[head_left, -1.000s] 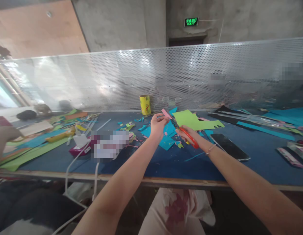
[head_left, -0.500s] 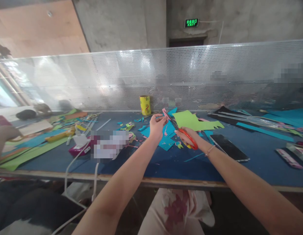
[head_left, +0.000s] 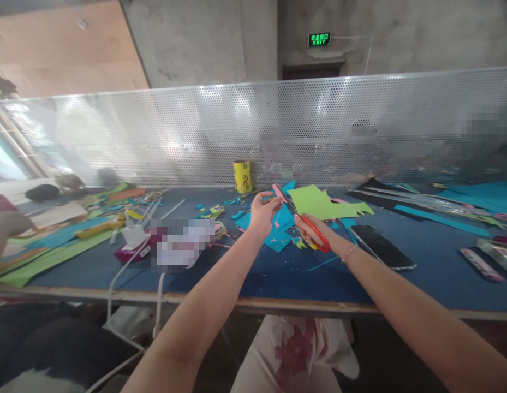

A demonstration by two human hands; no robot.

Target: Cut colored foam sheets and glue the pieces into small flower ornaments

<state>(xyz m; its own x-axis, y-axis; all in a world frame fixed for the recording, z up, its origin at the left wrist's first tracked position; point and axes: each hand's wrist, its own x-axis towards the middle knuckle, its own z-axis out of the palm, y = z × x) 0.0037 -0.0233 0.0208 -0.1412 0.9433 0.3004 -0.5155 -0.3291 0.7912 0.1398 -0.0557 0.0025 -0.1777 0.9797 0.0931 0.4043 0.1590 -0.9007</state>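
Pinched in my left hand (head_left: pixel 263 212) is a small strip of pink paper (head_left: pixel 279 192), its upper end sticking up past my fingertips. My right hand (head_left: pixel 311 232) is closed round the red handles of a pair of scissors (head_left: pixel 321 228). The dark blades point up and left and meet the pink paper at my left fingertips; whether they are parted is too small to tell. Below my hands lie blue paper pieces (head_left: pixel 278 241) with pink and green scraps on them. A green sheet with a cut edge (head_left: pixel 312 201) lies just beyond my right hand.
A yellow roll (head_left: pixel 242 177) stands by the perforated metal screen (head_left: pixel 196 136). A phone (head_left: pixel 382 246) lies right of my right wrist. Left are a magenta power strip (head_left: pixel 132 250), white cables and paper sheets (head_left: pixel 60 256). At the far left edge is another person's arm (head_left: pixel 10 232).
The pink strip has tilted and shifted slightly right and down at my left fingertips. The scissors stay against it, with my right hand almost in the same place.
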